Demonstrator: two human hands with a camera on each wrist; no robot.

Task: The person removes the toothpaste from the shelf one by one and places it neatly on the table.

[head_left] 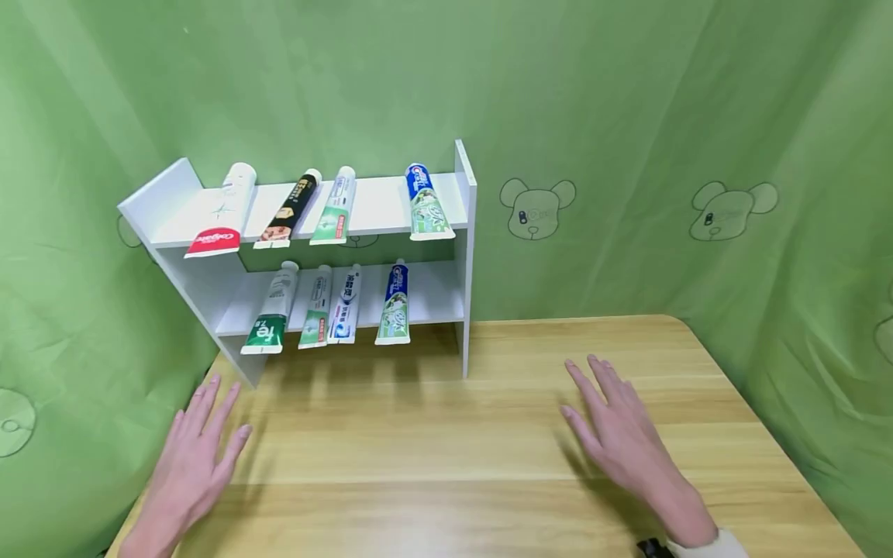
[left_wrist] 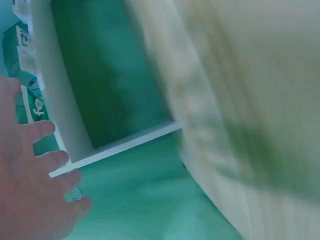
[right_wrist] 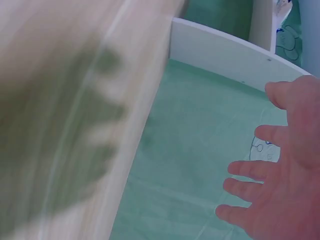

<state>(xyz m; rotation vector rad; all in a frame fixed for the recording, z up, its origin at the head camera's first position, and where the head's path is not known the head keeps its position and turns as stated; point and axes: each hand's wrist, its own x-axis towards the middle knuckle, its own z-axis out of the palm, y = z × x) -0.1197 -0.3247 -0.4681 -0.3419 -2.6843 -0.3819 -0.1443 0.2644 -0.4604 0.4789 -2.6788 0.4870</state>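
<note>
Wood-grain table [head_left: 418, 449], green curtain [head_left: 628, 116] behind and both sides. From wearer: white shelf [head_left: 380, 203] at 11 o'clock, eight toothpaste tubes [head_left: 333, 208] across two tiers; left hand [head_left: 191, 461] at 10, right hand [head_left: 621, 430] at 2, fingers spread wide. Right wrist cam shows side panel [right_wrist: 215, 50] face-on; head view, edge-on.

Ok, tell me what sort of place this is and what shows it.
Probably a staged recording booth, perhaps mimicking a shop display: green cloth hangs behind and at both sides of a wood-grain table, where a white two-tier shelf holds two rows of toothpaste tubes.
</note>
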